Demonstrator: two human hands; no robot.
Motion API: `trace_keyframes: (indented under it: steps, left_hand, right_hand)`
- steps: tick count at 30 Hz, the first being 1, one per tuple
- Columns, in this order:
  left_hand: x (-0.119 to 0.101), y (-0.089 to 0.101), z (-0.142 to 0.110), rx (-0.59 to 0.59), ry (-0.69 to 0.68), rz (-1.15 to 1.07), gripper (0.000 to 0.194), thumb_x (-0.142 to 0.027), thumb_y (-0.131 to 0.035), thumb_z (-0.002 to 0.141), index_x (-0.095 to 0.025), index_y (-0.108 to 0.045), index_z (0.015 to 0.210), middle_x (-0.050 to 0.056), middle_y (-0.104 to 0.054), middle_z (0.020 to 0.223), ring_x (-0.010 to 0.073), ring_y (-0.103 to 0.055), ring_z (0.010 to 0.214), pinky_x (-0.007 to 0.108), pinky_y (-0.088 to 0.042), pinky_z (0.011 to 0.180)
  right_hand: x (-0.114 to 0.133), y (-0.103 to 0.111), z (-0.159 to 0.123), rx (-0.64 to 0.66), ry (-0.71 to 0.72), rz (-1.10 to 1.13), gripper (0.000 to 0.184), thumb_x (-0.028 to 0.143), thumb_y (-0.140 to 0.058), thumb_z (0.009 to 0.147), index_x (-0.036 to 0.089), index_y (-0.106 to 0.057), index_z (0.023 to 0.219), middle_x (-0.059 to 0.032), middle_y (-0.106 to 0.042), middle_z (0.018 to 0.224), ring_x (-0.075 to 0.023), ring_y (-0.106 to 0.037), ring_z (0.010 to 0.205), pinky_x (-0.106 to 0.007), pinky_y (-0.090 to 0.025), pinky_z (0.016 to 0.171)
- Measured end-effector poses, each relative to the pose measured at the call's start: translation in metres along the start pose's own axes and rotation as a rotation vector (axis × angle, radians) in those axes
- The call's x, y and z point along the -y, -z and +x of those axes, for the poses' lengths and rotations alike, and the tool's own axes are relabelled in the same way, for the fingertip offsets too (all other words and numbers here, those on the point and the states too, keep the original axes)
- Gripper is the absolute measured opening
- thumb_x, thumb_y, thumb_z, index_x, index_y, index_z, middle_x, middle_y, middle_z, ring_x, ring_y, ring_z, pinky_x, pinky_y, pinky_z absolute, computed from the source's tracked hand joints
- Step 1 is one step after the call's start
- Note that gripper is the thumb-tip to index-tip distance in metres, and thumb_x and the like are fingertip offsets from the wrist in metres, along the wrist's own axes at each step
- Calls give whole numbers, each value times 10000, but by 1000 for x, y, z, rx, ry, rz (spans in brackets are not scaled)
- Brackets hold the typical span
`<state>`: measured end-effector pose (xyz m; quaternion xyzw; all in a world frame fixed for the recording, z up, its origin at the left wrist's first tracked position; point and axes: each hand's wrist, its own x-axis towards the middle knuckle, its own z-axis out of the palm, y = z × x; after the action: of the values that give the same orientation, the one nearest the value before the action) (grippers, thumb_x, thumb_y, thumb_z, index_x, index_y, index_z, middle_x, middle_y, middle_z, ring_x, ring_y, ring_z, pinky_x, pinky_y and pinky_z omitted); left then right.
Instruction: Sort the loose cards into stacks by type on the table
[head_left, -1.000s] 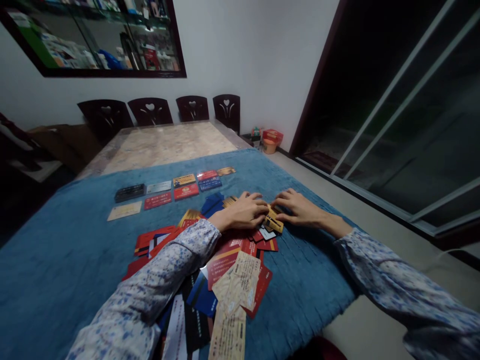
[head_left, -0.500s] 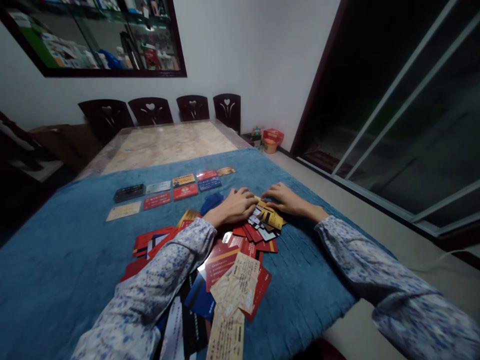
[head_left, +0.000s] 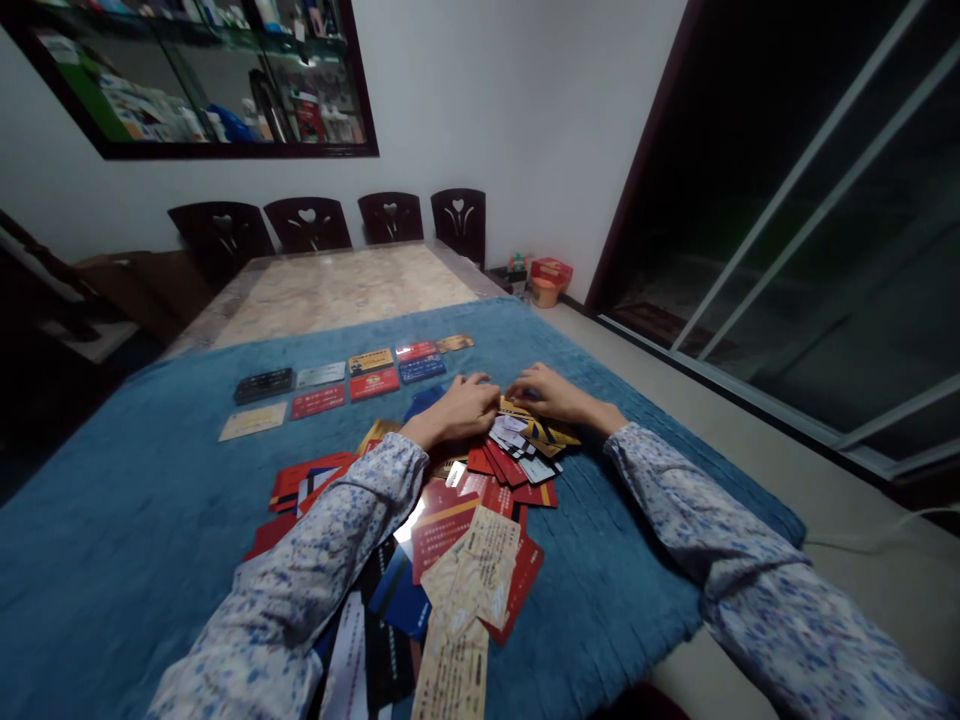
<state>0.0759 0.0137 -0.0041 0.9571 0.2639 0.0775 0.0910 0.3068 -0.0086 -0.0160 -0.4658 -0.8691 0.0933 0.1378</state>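
Note:
A loose pile of cards, red, blue, black and beige, lies on a blue cloth. My left hand rests at the pile's far end, fingers curled down onto the cards. My right hand is close beside it, fingers bent over gold and white cards. The fingertips of both hands nearly meet; what they pinch, if anything, is hidden. Beyond the pile, two neat rows of cards are laid out flat.
The blue cloth covers the near end of a long marble table. Several dark chairs line its far side. A glass cabinet hangs on the wall. Red and orange containers sit on the floor by a dark sliding door.
Both hands have slid away from me and leftwards along the pile. The gold card they pinched a second ago now lies among fanned cards under my right hand.

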Motion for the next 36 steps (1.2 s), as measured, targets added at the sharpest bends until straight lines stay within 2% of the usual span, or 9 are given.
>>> trace_keyframes:
  steps: [6, 11, 16, 23, 28, 31, 36]
  left_hand:
    - [-2, 9, -5, 54, 8, -29, 281, -220, -460, 974, -214, -676, 1153, 102, -706, 1274, 344, -451, 1408, 587, -367, 1113]
    - [-2, 13, -6, 41, -19, 5, 232, -250, -505, 974, -236, -722, 1052, 82, -733, 1173, 315, -480, 1365, 528, -389, 1103]
    - [-1, 16, -5, 51, -12, -3, 218, -256, -545, 969, -227, -757, 1015, 89, -736, 1126, 290, -570, 1237, 476, -426, 1077]
    - [6, 21, -6, 34, -12, -30, 252, -270, -554, 981, -211, -774, 1090, 87, -754, 1115, 264, -585, 1253, 373, -459, 1050]
    - [13, 23, -6, -33, -12, -86, 249, -226, -583, 946, -194, -791, 1080, 97, -746, 1127, 228, -645, 1127, 315, -507, 986]
    - [16, 21, -5, -81, -10, -128, 251, -164, -576, 930, -175, -798, 1049, 89, -750, 1067, 200, -669, 1022, 277, -522, 907]
    - [21, 18, -3, -142, -13, -148, 276, -89, -550, 890, -159, -795, 995, 74, -743, 999, 178, -655, 922, 269, -517, 839]
  right_hand:
    - [7, 5, -8, -8, 20, 80, 329, 418, -560, 1001, 193, -777, 1104, -110, -737, 1059, -243, -592, 986, -429, -378, 997]
    - [12, 13, -18, 7, 35, 147, 411, 529, -608, 964, 192, -784, 1118, -120, -733, 1118, -271, -583, 1072, -446, -397, 1016]
    - [15, 17, -21, 5, 54, 145, 357, 465, -645, 948, 189, -780, 1130, -129, -735, 1144, -282, -595, 1096, -452, -416, 1013]
    - [14, 17, -23, -54, 68, 167, 265, 364, -643, 943, 188, -800, 1064, -111, -746, 982, -266, -598, 1008, -420, -475, 918]
    - [14, 16, -23, -129, 95, 149, 226, 313, -624, 952, 199, -805, 1024, -99, -741, 916, -252, -617, 966, -404, -504, 882]
    - [11, 14, -22, -191, 109, 130, 229, 300, -604, 965, 200, -804, 1014, -94, -746, 898, -239, -632, 935, -392, -515, 866]
    - [6, 6, -20, -275, 118, 103, 253, 300, -570, 992, 202, -803, 999, -97, -755, 900, -226, -651, 893, -369, -530, 826]
